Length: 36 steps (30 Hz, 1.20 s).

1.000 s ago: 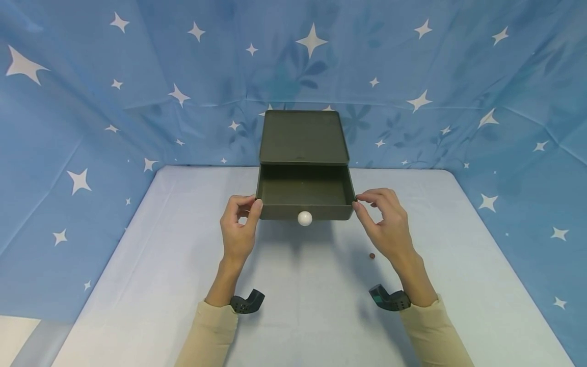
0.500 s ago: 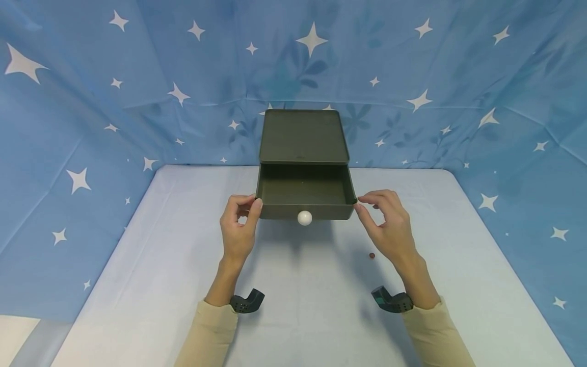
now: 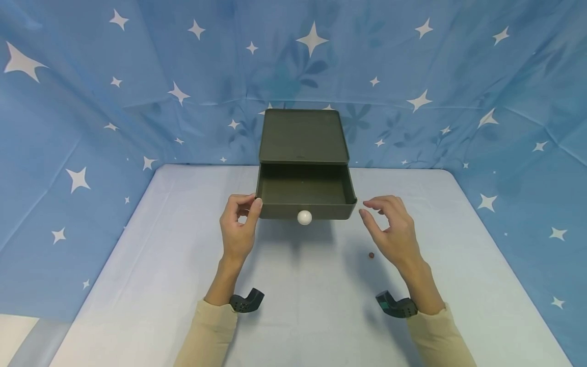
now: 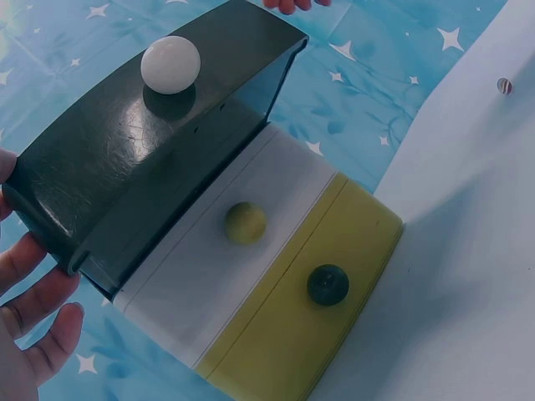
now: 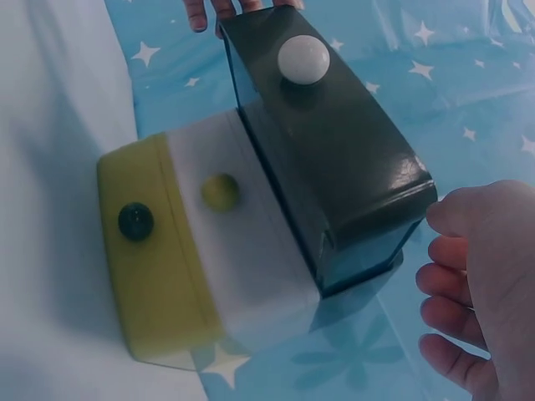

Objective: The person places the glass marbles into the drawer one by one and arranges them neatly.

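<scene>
A small drawer unit (image 4: 242,251) stands at the back of the table. Its dark green top drawer (image 3: 307,211) is pulled out, with a white knob (image 3: 304,217) on the front and a bare inside. My left hand (image 3: 238,224) pinches the drawer's left front corner between thumb and fingers. Just off the right front corner is my right hand (image 3: 395,234), thumb and forefinger parted, holding nothing. Lower down, the wrist views show a white drawer with a yellow knob (image 4: 246,223) and a yellow drawer with a dark green knob (image 5: 135,221).
A small brown bead-like ball (image 3: 371,255) lies on the white tabletop (image 3: 293,295), left of my right wrist. Blue cloth (image 3: 206,66) with white stars hangs behind and along both sides. A dark camera band (image 3: 396,306) sits on each wrist.
My right hand has let go of the drawer's right corner and moved a little right and back, its thumb and finger spreading. My left hand and the drawer stay put.
</scene>
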Tool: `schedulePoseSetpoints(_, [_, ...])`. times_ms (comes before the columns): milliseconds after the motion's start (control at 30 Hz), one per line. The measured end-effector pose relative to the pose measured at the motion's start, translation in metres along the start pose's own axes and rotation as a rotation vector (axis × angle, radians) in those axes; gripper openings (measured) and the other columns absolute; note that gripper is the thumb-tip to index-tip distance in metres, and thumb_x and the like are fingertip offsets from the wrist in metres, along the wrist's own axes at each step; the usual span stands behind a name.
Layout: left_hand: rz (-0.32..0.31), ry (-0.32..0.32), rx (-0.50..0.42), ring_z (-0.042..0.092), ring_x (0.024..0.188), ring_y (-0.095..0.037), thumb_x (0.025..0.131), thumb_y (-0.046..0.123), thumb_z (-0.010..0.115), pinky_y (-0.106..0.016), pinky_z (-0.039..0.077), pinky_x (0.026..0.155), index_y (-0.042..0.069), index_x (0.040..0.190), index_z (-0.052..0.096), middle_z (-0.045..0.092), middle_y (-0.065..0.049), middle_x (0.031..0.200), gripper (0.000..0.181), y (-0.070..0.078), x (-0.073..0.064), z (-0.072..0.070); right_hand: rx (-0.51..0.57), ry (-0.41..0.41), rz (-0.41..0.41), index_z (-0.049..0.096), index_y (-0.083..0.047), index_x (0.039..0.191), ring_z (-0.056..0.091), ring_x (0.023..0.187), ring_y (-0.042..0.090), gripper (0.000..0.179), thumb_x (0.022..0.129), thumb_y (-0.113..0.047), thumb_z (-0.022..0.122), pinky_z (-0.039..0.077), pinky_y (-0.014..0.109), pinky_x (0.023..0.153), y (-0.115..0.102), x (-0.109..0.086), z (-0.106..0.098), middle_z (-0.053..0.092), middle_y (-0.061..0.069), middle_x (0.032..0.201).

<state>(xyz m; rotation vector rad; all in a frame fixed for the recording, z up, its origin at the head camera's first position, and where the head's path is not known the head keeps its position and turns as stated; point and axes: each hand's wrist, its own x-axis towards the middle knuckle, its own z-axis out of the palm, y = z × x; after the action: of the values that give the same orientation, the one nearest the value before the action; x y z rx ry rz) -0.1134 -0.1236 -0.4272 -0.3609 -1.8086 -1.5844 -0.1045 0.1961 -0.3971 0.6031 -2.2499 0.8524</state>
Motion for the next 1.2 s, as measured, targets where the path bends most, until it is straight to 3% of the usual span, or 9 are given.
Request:
schedulePoseSetpoints(367, [-0.007, -0.001, -0.009, 0.061, 0.086, -0.005, 0.094, 0.007, 0.064, -0.018, 0.048, 0.074, -0.005, 0.106, 0.063, 0.064, -0.017, 0.094, 0.017, 0.0, 0.0, 0.0, -0.01, 0.019, 0.038, 0.071, -0.001, 0.103, 0.059, 0.095, 0.026, 0.021, 0.082, -0.001, 0.075, 0.045, 0.017, 0.083, 0.008, -0.016, 0.003, 0.068, 0.013, 0.101])
schedulePoseSetpoints(667, [-0.002, 0.0, 0.002, 0.061, 0.086, -0.005, 0.094, 0.008, 0.065, -0.018, 0.047, 0.074, -0.005, 0.106, 0.063, 0.065, -0.017, 0.093, 0.018, 0.001, 0.0, -0.001, -0.06, -0.034, 0.093, 0.07, -0.002, 0.104, 0.059, 0.098, 0.024, 0.021, 0.084, -0.006, 0.076, 0.044, 0.014, 0.085, 0.013, -0.031, 0.003, 0.068, 0.011, 0.104])
schedulePoseSetpoints(867, [-0.004, -0.004, 0.008, 0.061, 0.087, -0.005, 0.094, 0.008, 0.064, -0.018, 0.047, 0.074, -0.005, 0.106, 0.063, 0.065, -0.016, 0.094, 0.018, 0.0, 0.0, -0.001, -0.063, -0.042, 0.094, 0.07, -0.002, 0.103, 0.058, 0.096, 0.024, 0.021, 0.084, -0.006, 0.076, 0.047, 0.021, 0.081, 0.018, -0.039, 0.004, 0.068, 0.011, 0.101])
schedulePoseSetpoints(1033, [-0.01, -0.006, 0.002, 0.061, 0.087, -0.005, 0.094, 0.007, 0.064, -0.018, 0.047, 0.074, -0.005, 0.106, 0.063, 0.065, -0.016, 0.094, 0.017, 0.0, 0.0, -0.001, -0.062, -0.033, 0.09, 0.07, -0.001, 0.102, 0.059, 0.094, 0.024, 0.022, 0.082, -0.004, 0.077, 0.042, 0.011, 0.083, 0.022, -0.047, 0.004, 0.069, 0.012, 0.1])
schedulePoseSetpoints(1200, [-0.003, -0.004, -0.001, 0.061, 0.087, -0.005, 0.093, 0.005, 0.065, -0.018, 0.047, 0.074, -0.005, 0.107, 0.063, 0.065, -0.017, 0.095, 0.017, -0.001, 0.0, -0.001, -0.062, -0.026, 0.095, 0.07, 0.0, 0.101, 0.058, 0.092, 0.024, 0.021, 0.081, -0.002, 0.076, 0.042, 0.011, 0.083, 0.026, -0.056, 0.003, 0.069, 0.012, 0.099])
